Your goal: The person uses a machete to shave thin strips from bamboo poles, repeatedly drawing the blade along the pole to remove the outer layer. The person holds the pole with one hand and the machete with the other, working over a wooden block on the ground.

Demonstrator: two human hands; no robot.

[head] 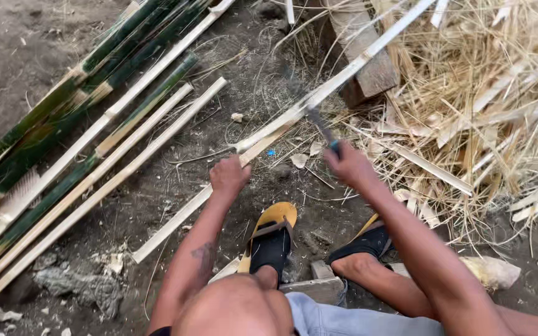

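L hand (228, 176) fist-closed round pale bamboo strip (294, 115); R hand (350, 165) just beside it, gripping knife (320, 126), blade on strip above both. Green bamboo pile (82, 112) well left.

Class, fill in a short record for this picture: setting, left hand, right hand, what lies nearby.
Setting: bare dirt ground
Left hand: grips a long pale bamboo strip
Right hand: holds a blade against the strip
Left of the person: split green bamboo lengths
Right of the person: heap of dry shavings
Under the strip: wooden block
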